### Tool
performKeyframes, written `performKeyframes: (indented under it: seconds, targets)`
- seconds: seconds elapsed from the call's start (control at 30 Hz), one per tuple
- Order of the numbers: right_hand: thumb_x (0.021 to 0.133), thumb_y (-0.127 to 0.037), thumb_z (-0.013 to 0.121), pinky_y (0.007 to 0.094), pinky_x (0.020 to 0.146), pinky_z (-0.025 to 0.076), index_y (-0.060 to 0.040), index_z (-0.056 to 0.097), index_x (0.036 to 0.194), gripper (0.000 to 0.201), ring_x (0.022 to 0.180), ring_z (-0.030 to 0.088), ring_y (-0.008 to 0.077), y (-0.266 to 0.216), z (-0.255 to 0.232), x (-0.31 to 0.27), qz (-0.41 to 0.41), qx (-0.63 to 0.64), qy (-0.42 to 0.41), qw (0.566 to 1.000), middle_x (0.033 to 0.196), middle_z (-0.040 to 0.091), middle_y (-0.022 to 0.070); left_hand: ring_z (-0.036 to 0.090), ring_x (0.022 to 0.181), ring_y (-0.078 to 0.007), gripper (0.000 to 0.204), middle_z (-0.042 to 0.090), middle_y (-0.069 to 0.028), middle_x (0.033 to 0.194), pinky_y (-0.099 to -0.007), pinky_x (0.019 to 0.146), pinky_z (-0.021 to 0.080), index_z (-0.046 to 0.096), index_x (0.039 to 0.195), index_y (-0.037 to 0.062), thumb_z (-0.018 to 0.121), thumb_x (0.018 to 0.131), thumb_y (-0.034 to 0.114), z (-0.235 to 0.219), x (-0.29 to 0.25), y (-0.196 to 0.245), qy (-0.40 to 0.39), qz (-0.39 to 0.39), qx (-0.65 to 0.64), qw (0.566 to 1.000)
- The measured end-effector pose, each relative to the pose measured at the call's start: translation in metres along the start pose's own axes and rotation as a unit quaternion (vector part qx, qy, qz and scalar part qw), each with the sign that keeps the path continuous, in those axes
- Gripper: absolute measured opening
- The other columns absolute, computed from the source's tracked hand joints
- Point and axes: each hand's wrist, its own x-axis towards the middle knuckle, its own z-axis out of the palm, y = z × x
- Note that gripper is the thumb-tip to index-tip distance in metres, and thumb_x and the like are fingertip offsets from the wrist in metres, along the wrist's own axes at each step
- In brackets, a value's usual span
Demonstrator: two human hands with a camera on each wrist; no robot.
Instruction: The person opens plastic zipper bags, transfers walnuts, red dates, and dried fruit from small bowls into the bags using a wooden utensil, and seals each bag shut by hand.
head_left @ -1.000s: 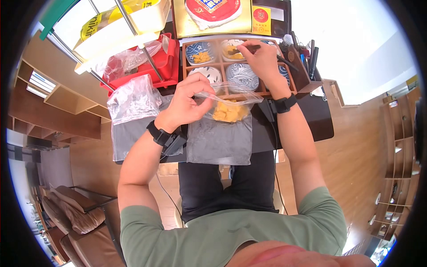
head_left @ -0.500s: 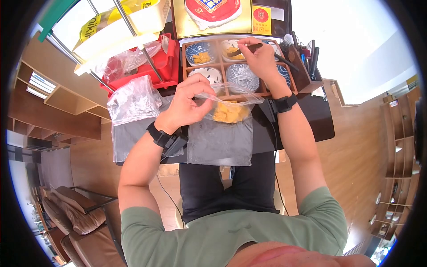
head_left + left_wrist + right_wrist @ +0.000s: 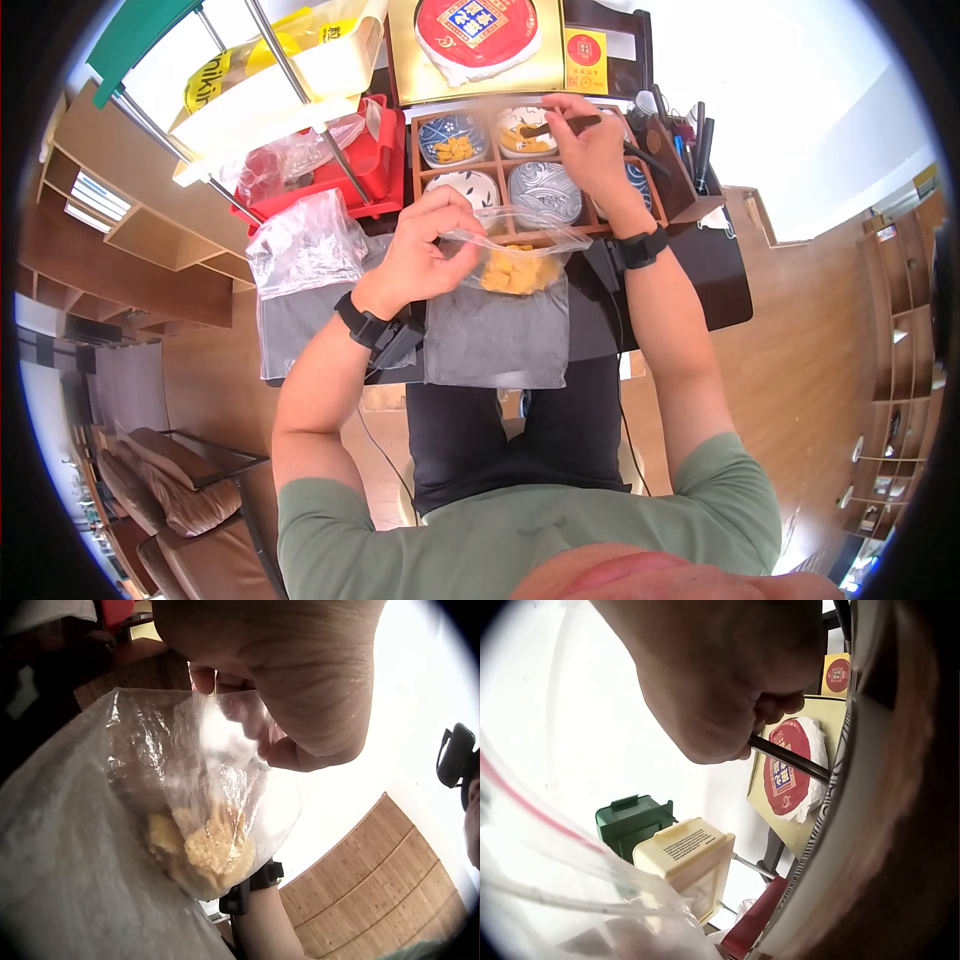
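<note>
My left hand pinches the upper edge of a clear zip bag, which bulges with yellow crumbly chunks. In my right hand is a slim dark brown spoon, gripped between thumb and fingers. Its tip reaches into a white patterned bowl at the back of the divided wooden box, where yellow pieces lie. To the left, a blue floral bowl also contains yellow bits. The right wrist view shows the spoon's dark handle running down toward the bowl's rim.
Other bowls, such as a grey wave-patterned one, sit in the wooden box. Flattened clear bags lie left, near a red basket and a cream rack tray. A pen holder stands right; a gold box behind.
The head view has tilted, so the table sits slightly lower in it. My right hand has shifted the spoon a little within the back bowl. My left hand keeps holding the bag.
</note>
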Motion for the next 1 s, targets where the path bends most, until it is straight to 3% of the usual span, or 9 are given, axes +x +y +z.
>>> performKeyframes:
  seconds: [0.13, 0.27, 0.43, 0.6, 0.67, 0.7, 0.8, 0.87, 1.0]
  targets:
    - [0.096, -0.009, 0.071, 0.0220, 0.073, 0.048, -0.0010, 0.073, 0.119, 0.024, 0.081, 0.060, 0.0062, -0.033, -0.032, 0.001, 0.046, 0.083, 0.010, 0.995, 0.086, 0.066, -0.0041, 0.062, 0.088, -0.0210, 0.014, 0.063, -0.0084, 0.094, -0.0294, 0.079, 0.050, 0.070, 0.091, 0.0035, 0.073, 0.079, -0.004, 0.001, 0.000, -0.004, 0.007, 0.010, 0.007, 1.000]
    - [0.097, -0.007, 0.069, 0.0214, 0.076, 0.047, -0.0023, 0.073, 0.122, 0.026, 0.085, 0.059, 0.0043, -0.037, -0.063, -0.012, 0.081, 0.365, -0.079, 0.924, 0.092, 0.068, -0.0034, 0.064, 0.086, -0.0244, 0.012, 0.063, -0.0086, 0.092, -0.0320, 0.076, 0.050, 0.071, 0.089, 0.0040, 0.073, 0.078, -0.001, 0.003, -0.002, -0.007, 0.020, 0.009, 0.001, 1.000]
    - [0.096, -0.009, 0.072, 0.0225, 0.076, 0.044, -0.0019, 0.073, 0.109, 0.015, 0.086, 0.055, 0.0059, -0.052, -0.076, -0.021, 0.058, 0.203, -0.300, 0.930, 0.095, 0.066, 0.0004, 0.063, 0.086, -0.0236, 0.012, 0.063, -0.0080, 0.092, -0.0317, 0.077, 0.050, 0.071, 0.089, 0.0039, 0.073, 0.078, -0.001, 0.003, -0.001, -0.006, 0.016, 0.009, 0.000, 1.000]
    - [0.097, -0.015, 0.074, 0.0240, 0.067, 0.045, -0.0026, 0.076, 0.101, 0.013, 0.075, 0.056, 0.0055, -0.030, -0.071, -0.012, 0.115, 0.269, -0.247, 0.923, 0.080, 0.065, -0.0044, 0.061, 0.089, -0.0204, 0.016, 0.063, -0.0078, 0.096, -0.0293, 0.080, 0.049, 0.071, 0.093, 0.0033, 0.072, 0.079, -0.005, 0.001, -0.001, -0.005, 0.004, 0.011, 0.005, 1.000]
    - [0.097, -0.017, 0.074, 0.0237, 0.066, 0.044, -0.0033, 0.077, 0.102, 0.015, 0.073, 0.056, 0.0054, -0.013, -0.063, -0.006, 0.130, 0.417, -0.112, 0.893, 0.081, 0.065, -0.0046, 0.061, 0.089, -0.0204, 0.016, 0.063, -0.0079, 0.096, -0.0292, 0.080, 0.049, 0.071, 0.093, 0.0034, 0.072, 0.079, -0.005, 0.001, -0.001, -0.005, 0.004, 0.013, 0.001, 1.000]
    - [0.095, -0.019, 0.076, 0.0244, 0.068, 0.047, -0.0037, 0.078, 0.101, 0.016, 0.074, 0.060, 0.0073, -0.011, -0.053, -0.007, 0.105, 0.284, -0.035, 0.952, 0.082, 0.070, -0.0014, 0.061, 0.089, -0.0204, 0.016, 0.063, -0.0079, 0.096, -0.0292, 0.080, 0.049, 0.071, 0.093, 0.0034, 0.072, 0.079, -0.005, 0.002, -0.001, -0.004, 0.005, 0.013, 0.001, 1.000]
    - [0.094, -0.021, 0.077, 0.0265, 0.072, 0.052, -0.0044, 0.080, 0.100, 0.017, 0.077, 0.065, 0.0091, -0.015, -0.026, -0.011, 0.020, 0.056, 0.008, 0.998, 0.087, 0.077, 0.0037, 0.061, 0.089, -0.0204, 0.016, 0.063, -0.0078, 0.096, -0.0292, 0.080, 0.049, 0.071, 0.092, 0.0033, 0.071, 0.079, -0.005, 0.001, 0.000, -0.003, 0.005, 0.016, 0.002, 1.000]
    - [0.093, -0.021, 0.077, 0.0298, 0.077, 0.056, -0.0040, 0.080, 0.098, 0.018, 0.083, 0.072, 0.0152, -0.020, -0.018, -0.012, 0.012, 0.030, -0.007, 0.999, 0.095, 0.080, 0.0096, 0.061, 0.088, -0.0199, 0.015, 0.063, -0.0076, 0.095, -0.0289, 0.080, 0.049, 0.070, 0.092, 0.0033, 0.071, 0.079, -0.005, 0.002, 0.000, -0.004, 0.003, 0.010, -0.001, 1.000]
    - [0.091, -0.012, 0.080, 0.0231, 0.068, 0.054, 0.0002, 0.078, 0.102, 0.016, 0.076, 0.069, 0.0088, -0.004, -0.003, -0.005, -0.088, -0.022, -0.030, 0.995, 0.091, 0.079, 0.0062, 0.061, 0.088, -0.0195, 0.015, 0.063, -0.0074, 0.095, -0.0288, 0.080, 0.049, 0.070, 0.091, 0.0033, 0.071, 0.079, -0.005, 0.002, -0.001, -0.004, 0.002, 0.008, -0.003, 1.000]
